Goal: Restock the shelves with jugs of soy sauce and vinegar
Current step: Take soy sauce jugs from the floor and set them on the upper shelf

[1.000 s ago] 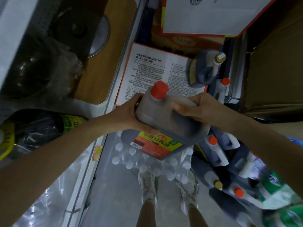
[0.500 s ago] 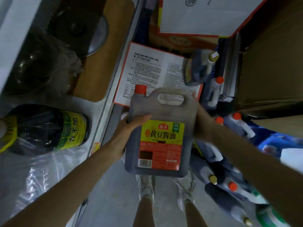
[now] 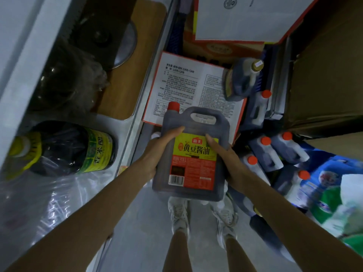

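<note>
I hold a dark soy sauce jug (image 3: 193,154) with a red cap and a yellow-and-red label in front of me, above my feet, label facing me. My left hand (image 3: 160,152) grips its left side, thumb across the front. My right hand (image 3: 225,160) grips the right side, thumb on the label. On the white shelf (image 3: 125,122) to the left lies a dark vinegar jug (image 3: 64,148) with a yellow-green label, wrapped in clear plastic. Several more red-capped jugs (image 3: 275,152) stand on the floor at the right, and a gold-capped jug (image 3: 243,79) beyond them.
A white carton (image 3: 188,83) with printed text lies ahead on the floor, a larger red-edged carton (image 3: 245,18) behind it. Brown cardboard (image 3: 324,85) fills the right. A wooden board (image 3: 137,61) and a pot lid (image 3: 125,42) sit on the shelf. Blue-green packages (image 3: 334,193) crowd the lower right.
The jug went from tilted with its cap toward me to label-facing and upright in the view. Both hands shifted to its sides, and my right thumb now lies on the label.
</note>
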`<act>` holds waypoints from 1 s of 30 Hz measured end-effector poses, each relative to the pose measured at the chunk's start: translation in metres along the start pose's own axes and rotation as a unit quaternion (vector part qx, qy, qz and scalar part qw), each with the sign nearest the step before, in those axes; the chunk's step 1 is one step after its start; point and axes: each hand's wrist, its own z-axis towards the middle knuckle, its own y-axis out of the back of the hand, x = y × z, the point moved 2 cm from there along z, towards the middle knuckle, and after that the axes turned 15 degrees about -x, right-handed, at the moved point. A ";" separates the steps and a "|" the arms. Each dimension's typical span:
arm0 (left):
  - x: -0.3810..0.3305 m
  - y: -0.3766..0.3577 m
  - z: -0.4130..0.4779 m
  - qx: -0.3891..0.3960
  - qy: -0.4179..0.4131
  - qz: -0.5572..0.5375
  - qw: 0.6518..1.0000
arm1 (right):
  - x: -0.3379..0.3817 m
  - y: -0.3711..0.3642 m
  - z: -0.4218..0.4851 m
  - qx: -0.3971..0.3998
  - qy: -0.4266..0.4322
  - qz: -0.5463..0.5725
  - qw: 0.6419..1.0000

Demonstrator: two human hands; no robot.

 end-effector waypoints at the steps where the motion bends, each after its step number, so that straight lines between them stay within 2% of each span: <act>1: -0.005 0.000 -0.004 0.002 -0.001 0.006 1.000 | 0.004 -0.001 -0.004 -0.003 0.007 0.002 1.000; 9: -0.053 0.000 -0.052 0.017 -0.060 0.056 0.996 | 0.059 -0.011 -0.047 -0.026 0.054 -0.010 0.998; 12: -0.076 0.002 -0.078 0.001 -0.088 0.060 0.994 | 0.090 -0.014 -0.073 -0.025 0.066 0.005 0.998; 19: -0.147 0.005 -0.143 -0.061 -0.243 0.014 0.968 | 0.171 -0.036 -0.135 -0.016 0.132 0.027 0.991; 26: -0.213 0.012 -0.230 -0.069 -0.283 -0.014 0.957 | 0.253 -0.051 -0.208 0.043 0.268 0.018 0.962; 30: -0.246 0.016 -0.280 -0.083 -0.337 -0.034 0.937 | 0.293 -0.059 -0.253 0.031 0.308 0.027 0.950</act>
